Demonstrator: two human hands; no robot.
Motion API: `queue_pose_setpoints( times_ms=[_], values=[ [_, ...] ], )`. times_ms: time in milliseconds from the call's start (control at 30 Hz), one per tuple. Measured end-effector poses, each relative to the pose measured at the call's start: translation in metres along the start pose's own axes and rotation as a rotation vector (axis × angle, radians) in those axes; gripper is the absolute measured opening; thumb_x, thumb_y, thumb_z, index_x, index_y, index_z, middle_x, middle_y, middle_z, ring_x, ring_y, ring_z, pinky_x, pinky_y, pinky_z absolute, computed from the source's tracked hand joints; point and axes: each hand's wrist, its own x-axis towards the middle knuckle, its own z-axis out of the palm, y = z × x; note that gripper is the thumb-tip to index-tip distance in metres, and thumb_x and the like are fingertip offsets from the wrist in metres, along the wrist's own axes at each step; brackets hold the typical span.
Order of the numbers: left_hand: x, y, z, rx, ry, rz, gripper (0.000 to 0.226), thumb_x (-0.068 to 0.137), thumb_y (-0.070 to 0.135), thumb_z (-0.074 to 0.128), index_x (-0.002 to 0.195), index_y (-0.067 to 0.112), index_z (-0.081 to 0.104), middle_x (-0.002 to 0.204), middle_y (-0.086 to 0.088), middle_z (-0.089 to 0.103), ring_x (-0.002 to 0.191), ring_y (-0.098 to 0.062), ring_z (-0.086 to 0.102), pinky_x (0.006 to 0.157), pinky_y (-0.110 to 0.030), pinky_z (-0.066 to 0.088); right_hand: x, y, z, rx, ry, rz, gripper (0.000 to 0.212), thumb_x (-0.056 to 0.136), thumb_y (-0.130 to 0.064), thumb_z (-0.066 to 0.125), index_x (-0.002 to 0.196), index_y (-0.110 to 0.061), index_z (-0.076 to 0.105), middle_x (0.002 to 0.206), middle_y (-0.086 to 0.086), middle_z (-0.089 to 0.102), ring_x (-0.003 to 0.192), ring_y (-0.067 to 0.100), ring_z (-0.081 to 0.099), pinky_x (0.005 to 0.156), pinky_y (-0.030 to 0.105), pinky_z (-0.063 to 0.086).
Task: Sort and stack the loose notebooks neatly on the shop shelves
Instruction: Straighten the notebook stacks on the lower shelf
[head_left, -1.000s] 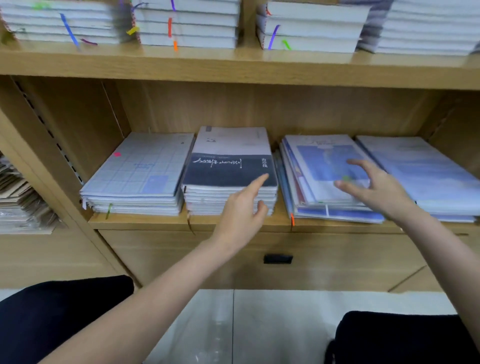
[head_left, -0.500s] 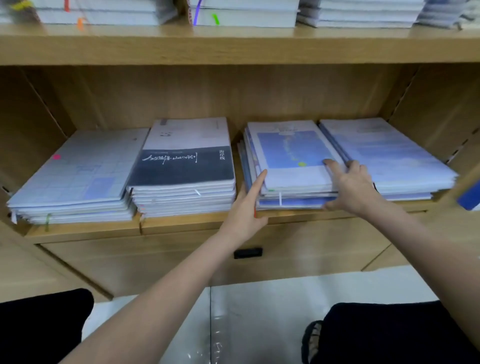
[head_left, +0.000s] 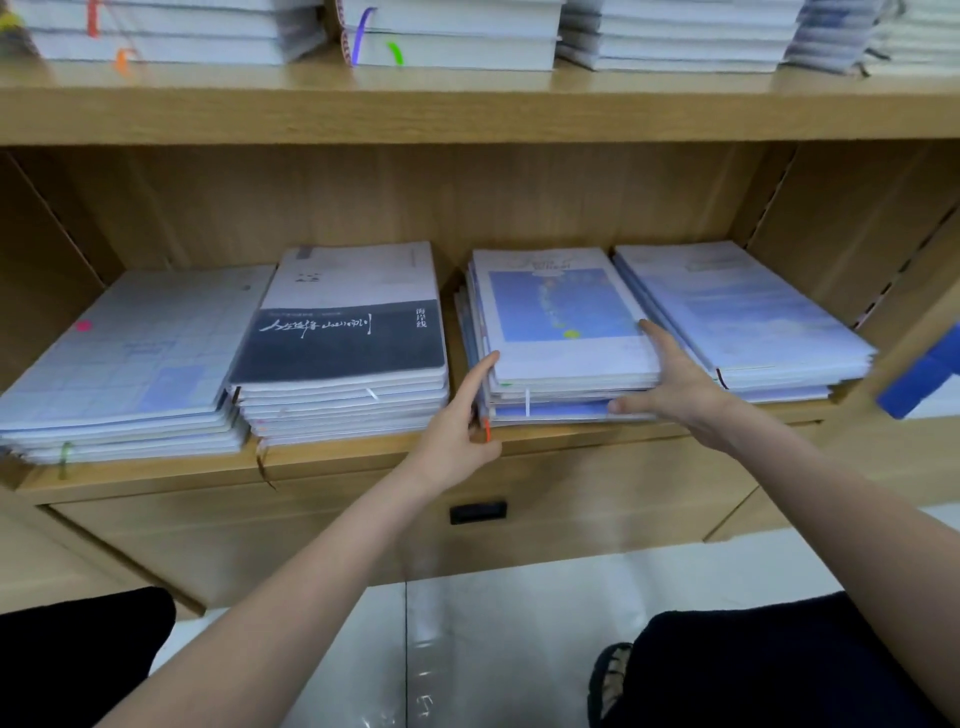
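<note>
Partly hidden: left hand (head_left: 457, 421) fingertips behind blue stack (head_left: 561, 332) (edges blurred).

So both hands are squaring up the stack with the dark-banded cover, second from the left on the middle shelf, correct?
Not quite. In the head view, the left hand and right hand are pressed against the sides of the blue-cover stack, third from the left on the middle shelf. The dark-banded stack beside it is untouched.

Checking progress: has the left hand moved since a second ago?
Yes. The left hand went rightward, from the dark-covered stack to the left edge of the blue-covered stack.
</note>
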Motion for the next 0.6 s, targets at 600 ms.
queue_pose_setpoints(
  times_ms=[600],
  values=[
    [-0.003,-0.012,-0.002,-0.070,0.070,-0.137,0.100,0.081,-0.009,0.060,0.148,0.033,-0.001,0.143,0.004,0.039,0.129,-0.011,0.041,0.092,-0.014,0.035,-0.005,0.012,0.003,-0.267,-0.051,-0.027,0.092,0.062,-0.016,0.087,0.138,-0.010,0.035,0.130,0.008,0.054,0.116,0.027,0.052,0.087,0.027,0.039]
  ],
)
